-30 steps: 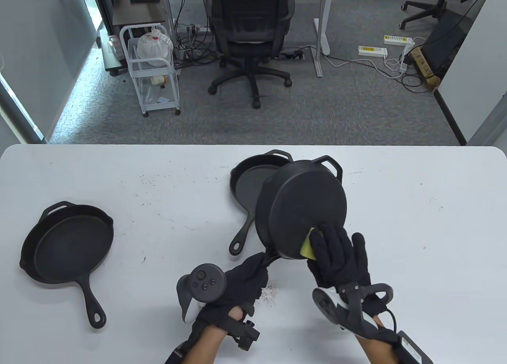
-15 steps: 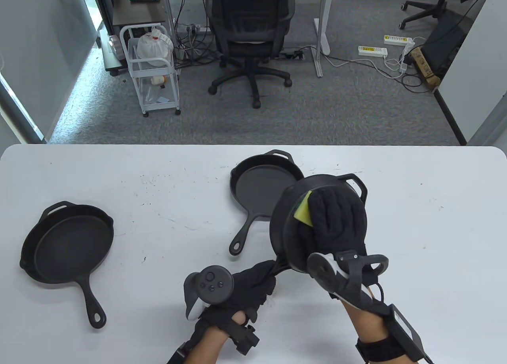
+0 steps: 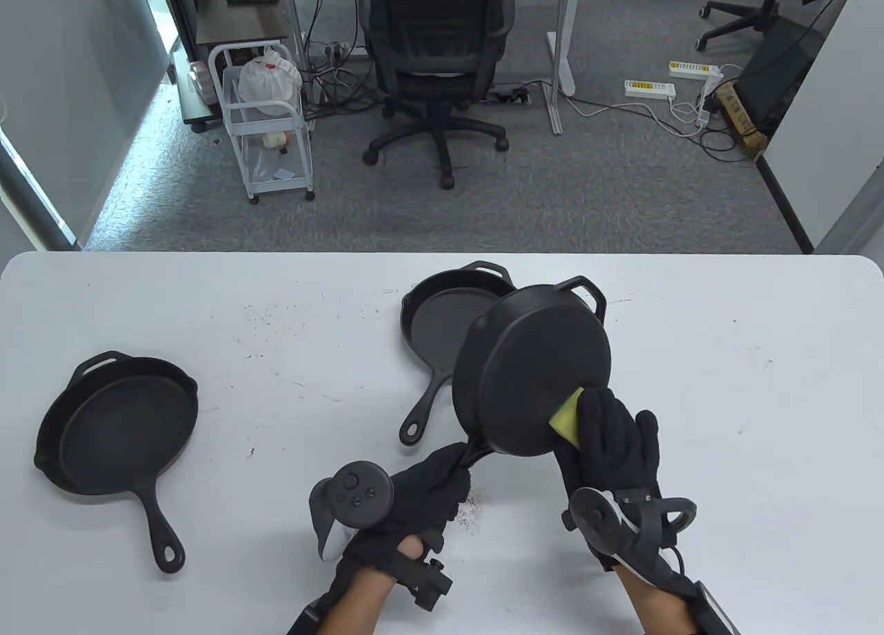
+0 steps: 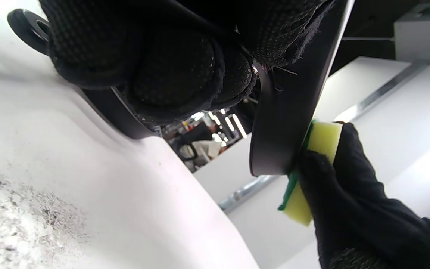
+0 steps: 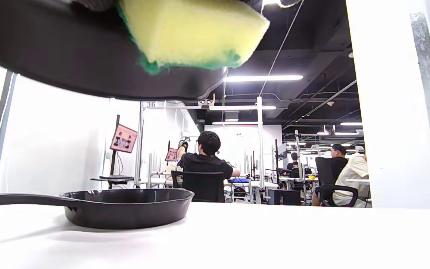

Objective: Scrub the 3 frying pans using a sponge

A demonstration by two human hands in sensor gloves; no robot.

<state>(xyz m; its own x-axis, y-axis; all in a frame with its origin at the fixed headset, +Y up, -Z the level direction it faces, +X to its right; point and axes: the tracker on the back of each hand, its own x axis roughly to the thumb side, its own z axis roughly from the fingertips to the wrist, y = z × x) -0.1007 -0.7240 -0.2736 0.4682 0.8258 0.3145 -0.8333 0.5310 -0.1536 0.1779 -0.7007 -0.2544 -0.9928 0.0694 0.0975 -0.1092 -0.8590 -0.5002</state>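
Observation:
My left hand [image 3: 442,476] grips the handle of a black cast-iron frying pan [image 3: 539,365] and holds it tilted above the table, underside towards the table view camera. My right hand [image 3: 608,434] pinches a yellow sponge with a green pad [image 3: 566,421] and presses it on the lower right of that underside. In the left wrist view my fingers [image 4: 170,67] curl round the handle, beside the pan's rim [image 4: 289,104] and the sponge [image 4: 323,142]. A second pan [image 3: 442,317] lies behind the held one. A third pan [image 3: 117,421] lies at the left.
The white table [image 3: 725,386] carries dark crumbs and specks [image 3: 469,510] near my left hand. An office chair [image 3: 435,54] and a small white cart [image 3: 266,117] stand on the floor beyond the far edge. People sit at desks in the right wrist view.
My right hand slid the sponge from the upper part of the pan's underside down to its lower right edge. The held pan swung back to the left and a little higher.

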